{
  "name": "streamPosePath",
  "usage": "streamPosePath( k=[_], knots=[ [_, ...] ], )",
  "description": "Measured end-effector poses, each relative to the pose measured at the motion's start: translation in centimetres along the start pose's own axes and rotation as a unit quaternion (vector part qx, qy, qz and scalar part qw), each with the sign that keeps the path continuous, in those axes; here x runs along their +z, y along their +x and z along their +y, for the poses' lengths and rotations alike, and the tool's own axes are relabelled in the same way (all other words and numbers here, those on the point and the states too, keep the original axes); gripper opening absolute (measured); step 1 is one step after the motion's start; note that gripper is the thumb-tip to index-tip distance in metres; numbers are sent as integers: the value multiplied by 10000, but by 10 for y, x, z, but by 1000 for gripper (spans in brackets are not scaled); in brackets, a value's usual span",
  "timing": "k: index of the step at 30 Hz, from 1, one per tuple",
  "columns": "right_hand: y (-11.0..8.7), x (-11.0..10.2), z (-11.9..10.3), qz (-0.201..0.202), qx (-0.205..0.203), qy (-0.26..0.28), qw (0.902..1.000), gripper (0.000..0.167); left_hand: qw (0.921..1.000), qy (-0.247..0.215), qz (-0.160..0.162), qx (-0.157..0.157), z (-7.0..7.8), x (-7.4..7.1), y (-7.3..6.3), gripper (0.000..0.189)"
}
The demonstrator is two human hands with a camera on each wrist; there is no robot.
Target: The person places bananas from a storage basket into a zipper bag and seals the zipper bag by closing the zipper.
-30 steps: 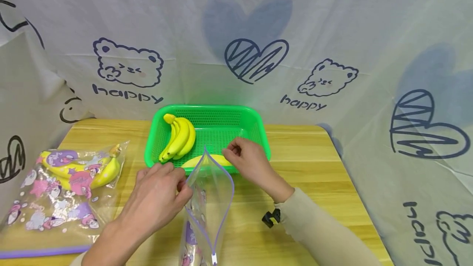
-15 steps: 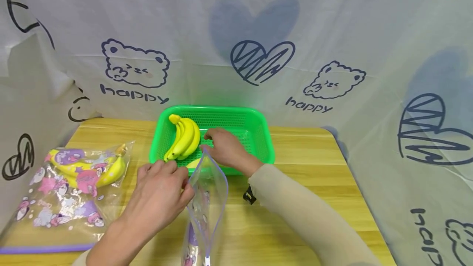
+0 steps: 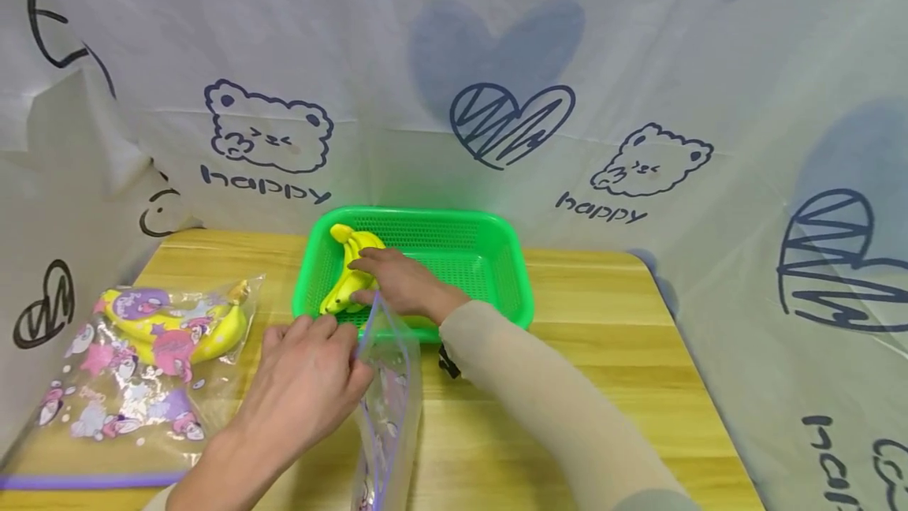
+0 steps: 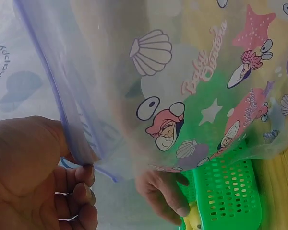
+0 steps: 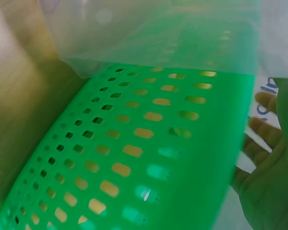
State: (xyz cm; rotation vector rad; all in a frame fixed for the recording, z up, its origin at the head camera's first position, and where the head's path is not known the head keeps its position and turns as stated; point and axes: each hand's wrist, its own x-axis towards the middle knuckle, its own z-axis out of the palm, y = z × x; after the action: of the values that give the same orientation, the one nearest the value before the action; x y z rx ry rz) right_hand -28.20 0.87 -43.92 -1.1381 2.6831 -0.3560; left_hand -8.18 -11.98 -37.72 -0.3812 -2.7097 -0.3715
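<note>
My left hand (image 3: 305,373) pinches the purple zip edge of a clear, sea-cartoon printed zip bag (image 3: 397,397); thumb and index finger grip that edge in the left wrist view. The bag's mouth hangs partly open in front of the green basket (image 3: 523,290). Over the basket's left part, my right hand (image 3: 404,281) reaches a bunch of yellow bananas (image 3: 342,295), its spread fingers lying over the fruit and the thumb near the lower end. Another yellow banana at the basket's front is mostly hidden behind the bag and arm.
A second printed zip bag (image 3: 135,393) with bananas inside lies flat on the wooden table (image 3: 603,385) at the left. A white printed cloth (image 3: 397,164) hangs close behind the basket. A black clip (image 3: 448,363) sits at the right sleeve.
My right hand has moved left from the basket's front right side onto the banana bunch. The bag's mouth has narrowed while my left hand keeps its grip.
</note>
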Motion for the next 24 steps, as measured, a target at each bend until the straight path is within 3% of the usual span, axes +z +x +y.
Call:
streamPosePath(
  k=[5, 11, 14, 18, 24],
  knots=[
    [3, 7, 5, -258, -377, -224, 9987, 57, 9996, -102, -245, -93, 3, -1, 0, 22],
    [-1, 8, 16, 288, -433, -113, 9986, 47, 9994, -182, -290, -90, 2, -2, 0, 23],
    [-5, 8, 26, 660, -217, 113, 9975, 36, 9993, -233, -269, -75, 2, -1, 1, 24],
    [-10, 10, 38, 907, 368, 401, 9944, 32, 9993, -291, -213, -49, 3, 0, 0, 25],
    [-11, 16, 38, 862, 1459, 795, 9823, 53, 9991, -317, -273, -56, 4, 0, 1, 25]
  ],
)
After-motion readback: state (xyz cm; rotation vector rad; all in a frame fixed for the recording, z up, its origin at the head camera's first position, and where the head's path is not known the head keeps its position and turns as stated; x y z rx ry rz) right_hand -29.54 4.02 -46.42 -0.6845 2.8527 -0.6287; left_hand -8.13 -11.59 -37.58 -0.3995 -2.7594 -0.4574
